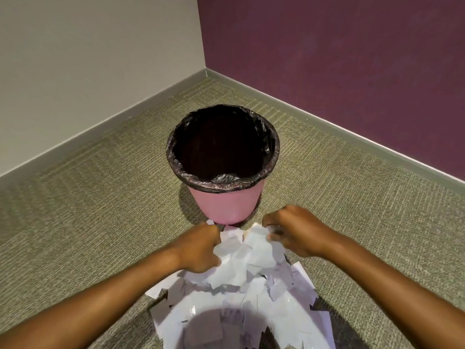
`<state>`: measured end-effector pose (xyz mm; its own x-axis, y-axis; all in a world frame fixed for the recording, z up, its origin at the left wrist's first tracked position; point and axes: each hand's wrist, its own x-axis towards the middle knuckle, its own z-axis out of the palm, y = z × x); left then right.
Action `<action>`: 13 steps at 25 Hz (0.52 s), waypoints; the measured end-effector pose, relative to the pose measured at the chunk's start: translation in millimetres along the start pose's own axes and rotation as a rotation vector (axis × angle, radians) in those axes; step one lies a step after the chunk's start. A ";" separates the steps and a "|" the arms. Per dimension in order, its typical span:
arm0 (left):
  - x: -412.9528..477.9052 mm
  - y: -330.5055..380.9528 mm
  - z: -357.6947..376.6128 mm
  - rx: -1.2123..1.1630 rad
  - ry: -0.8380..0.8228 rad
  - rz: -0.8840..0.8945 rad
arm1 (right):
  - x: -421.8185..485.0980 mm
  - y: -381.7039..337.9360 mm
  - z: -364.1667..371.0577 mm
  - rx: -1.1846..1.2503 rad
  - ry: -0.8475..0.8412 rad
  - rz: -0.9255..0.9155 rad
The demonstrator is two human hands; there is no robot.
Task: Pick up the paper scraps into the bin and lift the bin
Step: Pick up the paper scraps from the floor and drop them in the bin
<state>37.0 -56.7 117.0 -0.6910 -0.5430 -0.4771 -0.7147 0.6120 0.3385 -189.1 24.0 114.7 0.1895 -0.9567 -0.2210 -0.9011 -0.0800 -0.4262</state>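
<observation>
Paper scraps [241,293] heaped on the carpet, both hands gathering them just before the bin.

Head view: the pink bin [224,202], lined with a black bag [176,157], stands upright on olive carpet [88,210] near the corner of a grey wall [88,59] and a purple wall [339,46]. Left hand [201,248] and right hand [297,233] curl shut around bunched white scraps. No writing is legible.

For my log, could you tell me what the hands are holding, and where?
Both the left hand and right hand grip a bunch of paper scraps by its opposite side edges.
</observation>
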 end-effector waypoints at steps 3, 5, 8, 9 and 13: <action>-55.9 21.2 -67.1 0.107 0.161 -0.085 | -13.8 -29.0 -61.9 0.158 0.131 0.019; -88.3 26.5 -117.1 0.049 0.267 -0.151 | -16.5 -43.0 -99.6 0.328 0.308 0.027; -101.0 16.5 -178.8 -0.151 0.535 -0.203 | -4.6 -51.0 -136.6 0.552 0.568 0.064; -94.5 12.0 -193.0 -0.190 0.647 -0.228 | 4.3 -51.3 -142.4 0.592 0.633 0.096; -26.8 0.0 -206.9 -0.205 0.832 -0.337 | 45.9 -40.5 -137.4 0.561 0.772 0.275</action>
<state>33.1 -161.1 297.5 -0.2413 -0.9612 0.1337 -0.8428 0.2759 0.4622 -197.6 -55.1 242.4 -0.4841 -0.8580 0.1719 -0.5223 0.1257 -0.8434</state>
